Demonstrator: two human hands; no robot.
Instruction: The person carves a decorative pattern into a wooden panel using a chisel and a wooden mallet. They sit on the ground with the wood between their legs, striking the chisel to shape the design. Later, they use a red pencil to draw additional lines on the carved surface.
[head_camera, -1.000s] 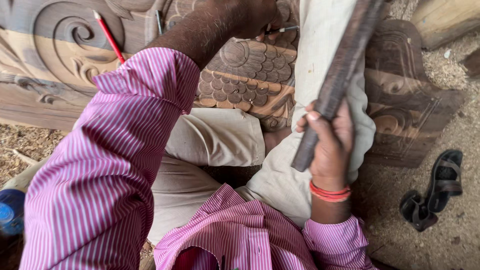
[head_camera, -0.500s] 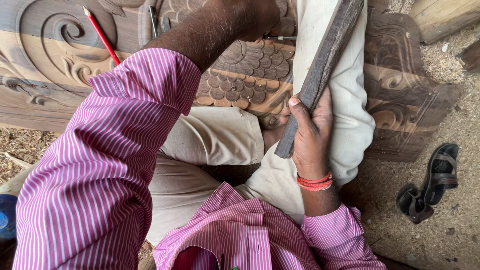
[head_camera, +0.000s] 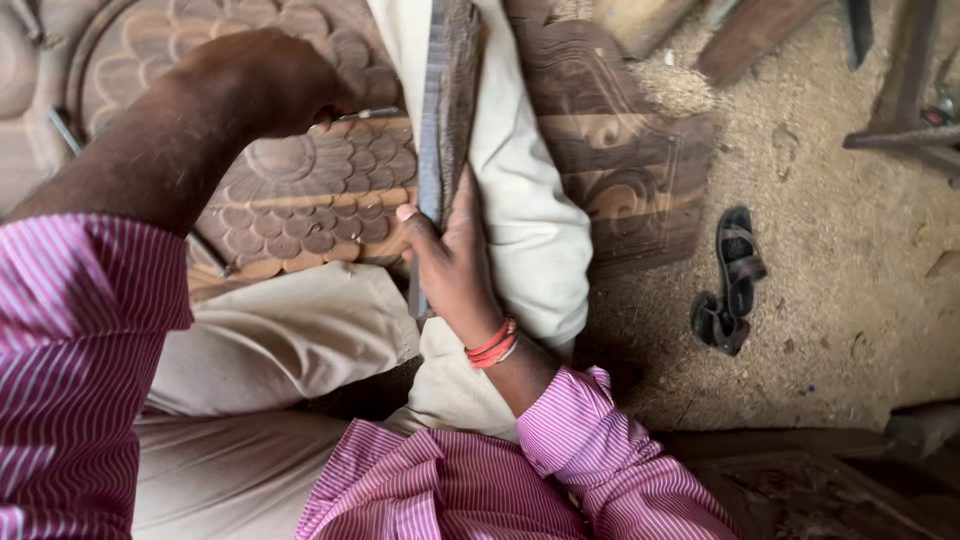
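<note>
My right hand grips a long dark wooden mallet bar near its lower end, holding it upright over my pale trouser leg. My left hand is closed on a thin metal chisel whose tip rests on the carved wooden panel, on its scale-like pattern. The panel lies flat under my legs, with scrollwork on its right part. Orange bands circle my right wrist. Most of the chisel's handle is hidden inside my left fist.
A dark sandal lies on the sawdust-covered ground to the right of the panel. Wooden pieces and a metal tool sit at the upper right. Another dark carved board is at the lower right.
The view has shifted, so the red pencil on the panel is out of sight. My right hand swung the mallet bar from a rightward slant to nearly upright and nearer the chisel.
</note>
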